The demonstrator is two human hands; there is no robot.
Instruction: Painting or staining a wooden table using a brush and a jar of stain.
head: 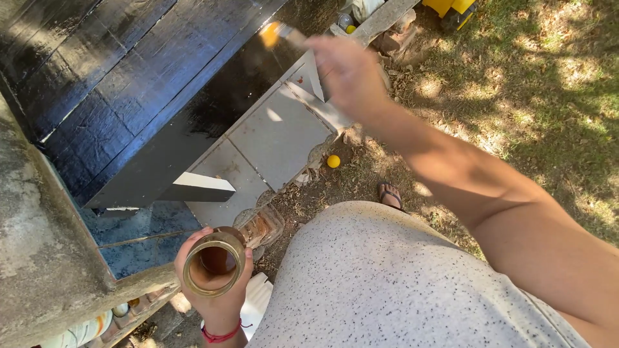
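Note:
My left hand (pixel 216 293) grips a round open can (pixel 214 263) with a brassy rim and dark brownish liquid inside, held low near my body. My right hand (pixel 348 74) is stretched forward and closed on a paintbrush (pixel 278 33) whose blurred, orange-tinted bristles touch the edge of a glossy black painted wooden surface (pixel 142 84). The brush handle is mostly hidden inside my fist. A red band circles my left wrist.
Grey tiles (pixel 277 135) lie below the black boards. A rough concrete wall (pixel 39 238) runs along the left. A small yellow ball (pixel 333 161) lies on dirt, my sandalled foot (pixel 390 194) beside it. A yellow toy vehicle (pixel 451 9) sits on the grass.

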